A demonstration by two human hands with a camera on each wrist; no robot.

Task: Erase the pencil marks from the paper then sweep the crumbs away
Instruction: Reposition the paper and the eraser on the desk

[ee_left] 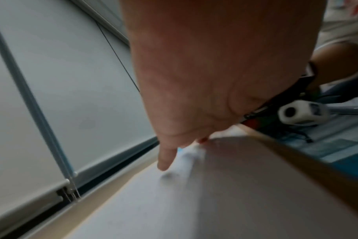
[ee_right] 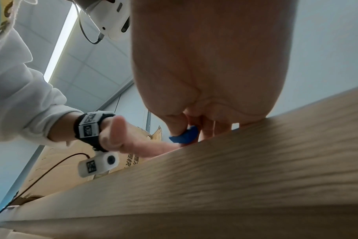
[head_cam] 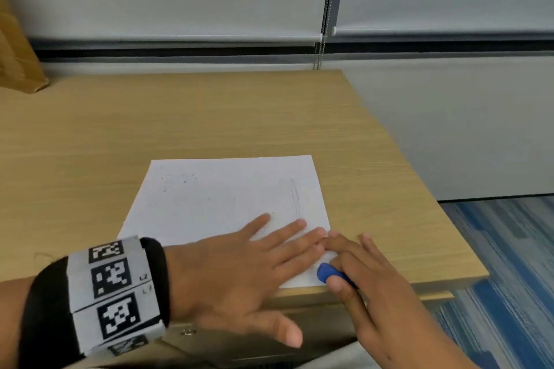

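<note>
Left hand [head_cam: 239, 272] flat, fingers spread, pinning paper [head_cam: 215, 201] on desk [head_cam: 209, 117]; right hand [head_cam: 368, 278] pinching eraser [head_cam: 326, 272] at near-right corner. Short light strokes, faint marks [head_cam: 295, 195] remaining.

we log white paper [head_cam: 227, 201] with faint grey pencil marks [head_cam: 295, 198] at its right | blue eraser [head_cam: 326, 272] | light wood-grain surface [head_cam: 209, 117] | black wristband [head_cam: 99, 293] with black-and-white square codes | blue-and-white streaked carpet [head_cam: 509, 249] at right | brown cardboard box [head_cam: 15, 54] far left
</note>
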